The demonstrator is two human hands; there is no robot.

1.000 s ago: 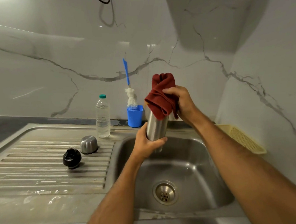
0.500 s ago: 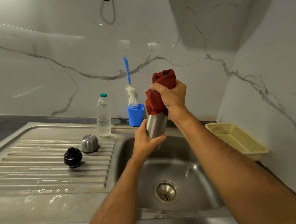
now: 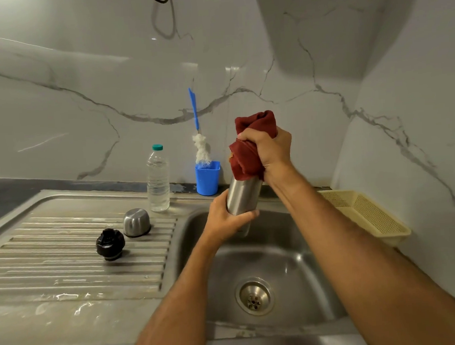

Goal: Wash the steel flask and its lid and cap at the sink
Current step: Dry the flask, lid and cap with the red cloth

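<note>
— So, how many things do you count?
— One flask (image 3: 242,198), one cap (image 3: 136,222), one lid (image 3: 110,244), one cloth (image 3: 249,155).
— Where is the flask?
— Above the sink (image 3: 293,261). The left hand (image 3: 228,220) grips its bottom; the right hand (image 3: 269,149) clenches the cloth on its top. Cap and lid stand on the drainboard (image 3: 53,263).
</note>
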